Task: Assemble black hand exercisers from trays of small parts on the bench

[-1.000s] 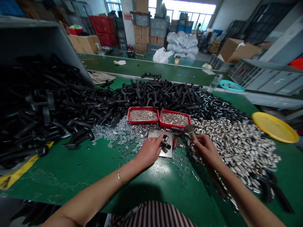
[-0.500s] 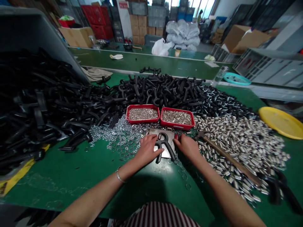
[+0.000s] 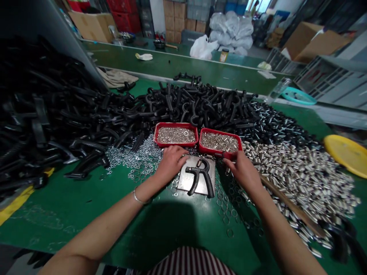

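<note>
A black hand grip strengthener, with two handles and a curved top, lies on a square metal plate. Up and to its left, my left hand reaches in front of the left red tray. Its fingers bend together toward the plate's upper left corner; what they pinch, if anything, is hidden. My right hand is at the front edge of the right red tray. Its fingers are closed around something small and dark that I cannot make out. Neither hand touches the grip.
Small metal pins fill both trays. Loose washers lie left of the plate, thin rings to its right. Metal sleeves and a wooden-handled hammer lie further right. Black handles are heaped behind. A yellow lid sits far right.
My left hand has let go of the grip strengthener and moved up and left. My right hand has shifted right and up to the right tray's front. The view has tilted slightly downward.
</note>
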`<state>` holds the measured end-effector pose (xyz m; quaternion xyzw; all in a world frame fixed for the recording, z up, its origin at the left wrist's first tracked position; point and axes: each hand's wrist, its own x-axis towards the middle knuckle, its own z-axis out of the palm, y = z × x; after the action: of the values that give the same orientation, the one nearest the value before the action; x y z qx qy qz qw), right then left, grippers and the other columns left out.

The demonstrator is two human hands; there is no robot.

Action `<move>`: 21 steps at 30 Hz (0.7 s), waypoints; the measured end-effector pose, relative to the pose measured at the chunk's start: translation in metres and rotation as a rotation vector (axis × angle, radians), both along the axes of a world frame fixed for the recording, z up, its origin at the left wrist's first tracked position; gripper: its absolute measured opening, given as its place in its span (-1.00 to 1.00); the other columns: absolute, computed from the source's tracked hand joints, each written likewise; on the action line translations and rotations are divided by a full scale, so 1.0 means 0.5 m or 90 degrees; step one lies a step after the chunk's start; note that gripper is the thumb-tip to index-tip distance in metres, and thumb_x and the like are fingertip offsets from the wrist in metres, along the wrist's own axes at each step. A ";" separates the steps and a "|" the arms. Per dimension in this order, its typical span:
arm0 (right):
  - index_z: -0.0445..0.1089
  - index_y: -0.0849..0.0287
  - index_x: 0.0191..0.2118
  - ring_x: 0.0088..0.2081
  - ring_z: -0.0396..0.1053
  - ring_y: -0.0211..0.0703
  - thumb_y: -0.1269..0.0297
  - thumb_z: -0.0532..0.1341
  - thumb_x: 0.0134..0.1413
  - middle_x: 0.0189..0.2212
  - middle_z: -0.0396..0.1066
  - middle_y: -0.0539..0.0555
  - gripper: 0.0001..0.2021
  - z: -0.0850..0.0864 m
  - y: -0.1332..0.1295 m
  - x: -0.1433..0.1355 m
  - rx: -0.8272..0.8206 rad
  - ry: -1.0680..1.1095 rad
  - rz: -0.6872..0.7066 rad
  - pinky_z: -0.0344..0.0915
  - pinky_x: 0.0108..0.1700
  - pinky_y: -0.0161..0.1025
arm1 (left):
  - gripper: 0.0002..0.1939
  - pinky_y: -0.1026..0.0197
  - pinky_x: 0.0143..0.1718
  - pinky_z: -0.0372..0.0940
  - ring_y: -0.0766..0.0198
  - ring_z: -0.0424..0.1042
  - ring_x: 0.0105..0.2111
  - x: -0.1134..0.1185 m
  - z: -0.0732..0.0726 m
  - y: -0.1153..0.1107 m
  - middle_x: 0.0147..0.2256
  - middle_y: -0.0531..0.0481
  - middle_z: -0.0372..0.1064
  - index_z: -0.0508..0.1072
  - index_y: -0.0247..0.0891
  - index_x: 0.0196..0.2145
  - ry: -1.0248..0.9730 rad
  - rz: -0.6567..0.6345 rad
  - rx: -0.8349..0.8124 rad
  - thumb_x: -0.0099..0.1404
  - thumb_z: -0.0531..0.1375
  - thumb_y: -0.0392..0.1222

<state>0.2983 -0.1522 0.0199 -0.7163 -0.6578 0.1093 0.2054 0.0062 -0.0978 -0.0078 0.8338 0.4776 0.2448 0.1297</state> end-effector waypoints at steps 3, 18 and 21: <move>0.42 0.23 -0.01 -0.04 0.31 0.17 0.13 0.15 0.27 -0.12 0.40 0.30 -0.68 0.025 0.032 -0.023 0.144 -0.143 0.045 0.27 -0.03 0.01 | -0.76 -0.03 0.00 0.20 0.00 0.35 -0.05 -0.043 0.033 0.119 -0.15 -0.19 0.45 0.54 -0.24 -0.15 0.157 0.083 0.090 0.40 0.08 -0.21; 0.54 0.28 -0.20 -0.05 0.23 0.09 0.35 0.20 0.22 -0.17 0.48 0.26 -0.83 -0.015 0.324 -0.252 0.056 -0.223 0.358 0.10 -0.11 -0.11 | -0.77 -0.02 -0.07 0.18 -0.02 0.34 -0.07 -0.055 0.042 0.142 -0.15 -0.21 0.41 0.47 -0.25 -0.16 0.225 0.098 0.146 0.44 0.03 -0.17; 0.51 0.25 -0.20 -0.05 0.23 0.07 0.33 0.18 0.25 -0.16 0.48 0.24 -0.83 -0.026 0.317 -0.248 0.072 -0.199 0.353 0.07 -0.09 -0.11 | -0.75 0.04 -0.03 0.16 0.10 0.33 -0.11 -0.016 0.042 0.053 -0.15 -0.11 0.41 0.45 -0.23 -0.14 0.123 -0.057 0.090 0.48 0.00 -0.13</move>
<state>0.1744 0.0064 0.0071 -0.5051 -0.8567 0.0132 0.1033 -0.0017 -0.0714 0.0133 0.8808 0.4318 0.1909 0.0346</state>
